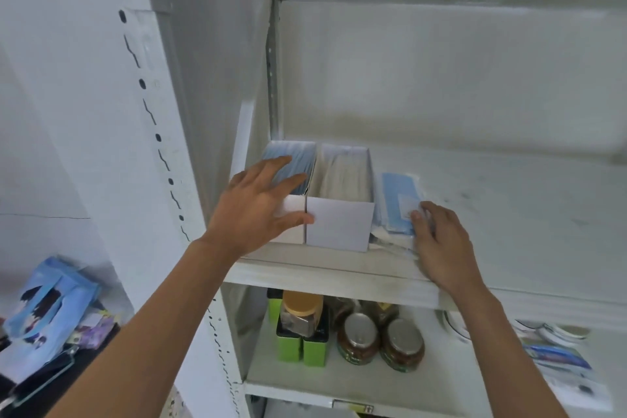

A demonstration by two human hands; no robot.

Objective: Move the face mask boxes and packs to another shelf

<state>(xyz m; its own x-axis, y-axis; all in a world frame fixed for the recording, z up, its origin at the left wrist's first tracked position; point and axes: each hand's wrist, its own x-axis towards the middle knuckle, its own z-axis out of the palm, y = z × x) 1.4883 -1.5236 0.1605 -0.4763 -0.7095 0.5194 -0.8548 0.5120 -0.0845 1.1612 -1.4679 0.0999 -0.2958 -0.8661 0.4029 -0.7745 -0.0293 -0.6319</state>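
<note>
Two open-topped white cardboard boxes stand side by side at the left end of a white metal shelf [339, 273], hard against its side wall. The left box [294, 207] is packed with pale blue face masks on edge; the right box [341, 210] touches it and holds white masks. Just right of the white-mask box lies a loose stack of flat clear-plastic packs of blue masks [398, 204], resting on a thinner whitish pack at the shelf's front edge.

The left hand [258, 204] is spread wide, fingers straight, over the front top corner of the blue-mask box; the thumb lies across the front faces where the two boxes meet, and the fingertips reach over the blue masks. It appears to touch without having closed on anything. The right hand [441, 241] rests on the near end of the mask packs, fingers lightly bent on the top pack; whether the thumb is under the stack I cannot tell.

These goods are probably very light. The thin card walls would buckle if squeezed, and with no lids the masks could spill if a box tips, so each box is best held low by its two long sides, or both pressed together as one block and kept upright. The packs look slick and floppy and may slide off one another; pinching the whole stack from above and below near its middle seems safest.

Below the boxes' shelf, a lower shelf carries green tins [302, 346], a brown jar with an orange lid [302, 310] and two metal-lidded jars [380, 343].
</note>
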